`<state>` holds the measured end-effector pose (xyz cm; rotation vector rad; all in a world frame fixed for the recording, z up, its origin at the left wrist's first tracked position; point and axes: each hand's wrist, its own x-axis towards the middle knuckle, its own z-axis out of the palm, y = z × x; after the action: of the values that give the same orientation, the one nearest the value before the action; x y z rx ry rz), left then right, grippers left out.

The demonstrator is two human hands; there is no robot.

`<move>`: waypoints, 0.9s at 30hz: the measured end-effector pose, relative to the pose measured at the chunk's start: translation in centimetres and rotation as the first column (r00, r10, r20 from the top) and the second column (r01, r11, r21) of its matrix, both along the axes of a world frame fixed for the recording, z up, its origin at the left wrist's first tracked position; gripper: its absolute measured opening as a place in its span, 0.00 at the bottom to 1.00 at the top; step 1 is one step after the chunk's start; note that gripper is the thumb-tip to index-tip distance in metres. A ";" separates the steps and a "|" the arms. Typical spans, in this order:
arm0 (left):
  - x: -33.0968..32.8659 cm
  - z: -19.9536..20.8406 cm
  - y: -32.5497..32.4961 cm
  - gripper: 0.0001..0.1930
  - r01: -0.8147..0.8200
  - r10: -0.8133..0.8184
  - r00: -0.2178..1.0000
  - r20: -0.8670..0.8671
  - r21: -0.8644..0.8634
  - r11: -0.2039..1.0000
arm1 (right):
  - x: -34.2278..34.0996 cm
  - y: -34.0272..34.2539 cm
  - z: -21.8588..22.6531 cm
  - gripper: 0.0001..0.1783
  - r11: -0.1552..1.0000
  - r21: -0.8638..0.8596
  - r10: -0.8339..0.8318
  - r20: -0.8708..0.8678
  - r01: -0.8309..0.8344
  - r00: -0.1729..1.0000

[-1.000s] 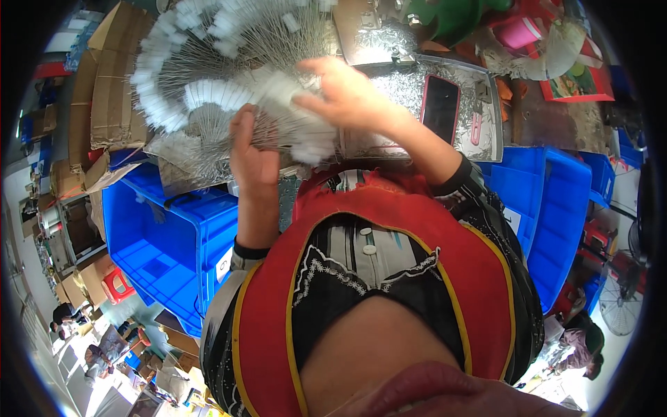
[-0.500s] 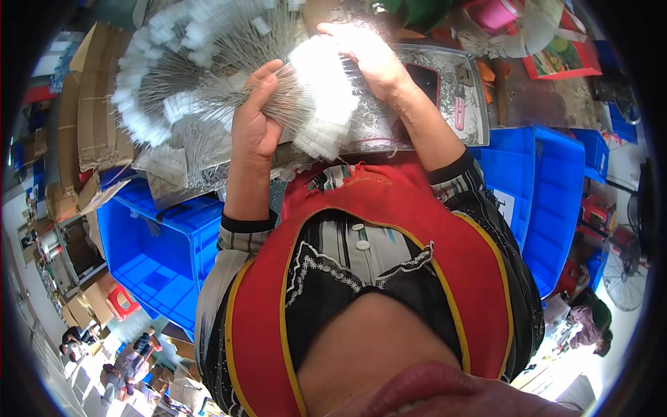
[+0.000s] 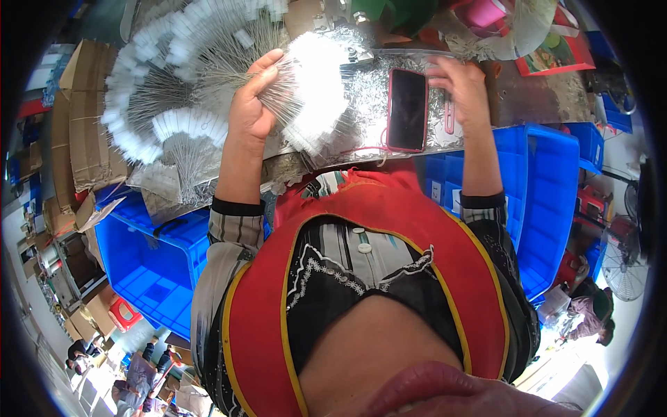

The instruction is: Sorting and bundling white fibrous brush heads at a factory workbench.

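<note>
My left hand (image 3: 254,104) is closed around the thin metal stems of a bundle of wire-stemmed brushes (image 3: 279,104). Their white heads (image 3: 316,83) fan out to the right, bright with glare. To the left of that hand, a large heap of similar white-ended wire pieces (image 3: 167,124) is spread in curved rows. My right hand (image 3: 462,87) is over the right side of the metal-topped work surface, its fingers bent and apart, with nothing visible in them. Beside its fingertips lies a dark-screened phone (image 3: 408,110) in a red case. A slim pink tool (image 3: 449,117) lies just below the fingers.
Blue plastic crates stand at the left (image 3: 153,267) and right (image 3: 549,201) of my body. Cardboard (image 3: 94,115) rises along the left side. A pink container (image 3: 484,15) and a red box (image 3: 556,55) are at the far right. A fan (image 3: 623,257) and other people are in the background.
My right hand has left the brush heads and moved right, past the phone, which now shows fully. My left hand keeps its hold on the bundle and has shifted slightly left.
</note>
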<state>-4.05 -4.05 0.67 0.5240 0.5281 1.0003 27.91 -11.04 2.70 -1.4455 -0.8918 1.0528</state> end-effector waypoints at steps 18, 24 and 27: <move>1.2 -0.1 5.8 0.14 0.150 -0.152 0.985 -0.076 -0.029 0.988 | 6.4 3.9 8.6 0.04 0.968 0.187 -0.161 -0.038 0.166 0.986; 1.3 -0.3 6.3 0.14 0.146 -0.146 0.981 -0.129 -0.007 0.989 | 3.3 3.8 12.9 0.11 0.966 0.236 -0.152 0.185 0.106 0.971; 1.4 -0.3 6.2 0.14 0.134 -0.133 0.982 -0.133 -0.001 0.991 | 3.2 3.5 11.5 0.10 0.957 0.274 -0.123 0.103 0.091 0.987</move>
<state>-2.62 2.12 0.34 0.6284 0.5995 0.8433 31.13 -7.55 14.22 -1.3205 -0.9893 0.7392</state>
